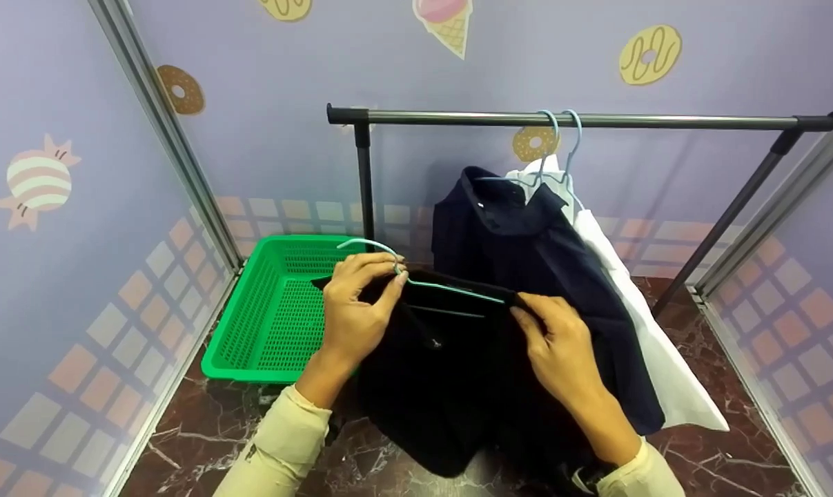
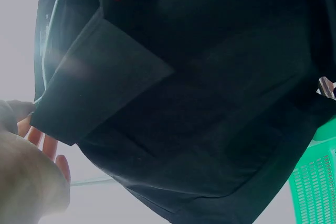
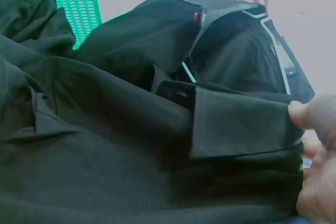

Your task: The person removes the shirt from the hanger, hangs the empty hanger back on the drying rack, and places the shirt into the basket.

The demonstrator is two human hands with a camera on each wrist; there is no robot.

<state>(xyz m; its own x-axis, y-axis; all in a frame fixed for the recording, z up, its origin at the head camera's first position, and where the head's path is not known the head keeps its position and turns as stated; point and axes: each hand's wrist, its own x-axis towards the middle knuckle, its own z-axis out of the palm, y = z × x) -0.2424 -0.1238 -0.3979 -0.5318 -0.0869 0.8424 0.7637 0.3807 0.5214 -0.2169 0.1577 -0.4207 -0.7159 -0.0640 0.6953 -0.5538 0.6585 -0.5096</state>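
Pale purple walls (image 1: 319, 55) all round, printed with sweets, donuts and tiles, above a dark marbled floor (image 1: 174, 421) with white veins. On the far side, a metal clothes rail (image 1: 444, 118); carries two pale blue hangers (image 1: 579, 128) right of its middle, with a navy shirt (image 1: 554, 269) on one and a white garment (image 1: 671, 386) just beside on the right. On the left, a green basket (image 1: 250, 375) with pierced sides. Near the middle, in front of the rail, a black garment (image 1: 444, 400); spans the space between both hands, hangs well below the grip, and covers part of the basket and of the navy shirt in the head view. Inside its opening, a mint hanger (image 1: 457, 290), with hook up and pointing left, and one arm slanting down to the right. At the base of that hook, the left hand (image 1: 354, 310), clamped by thumb and fingers on the wire beside the upper edge of the cloth. Cannot tell about cloth caught under those fingertips. At the upper right corner of the cloth, the right hand (image 1: 561, 338), pinching the edge just beyond the hanger arm's tip. In the right wrist view, a folded flap (image 3: 247, 124) of black cloth, reaching to the right thumb.
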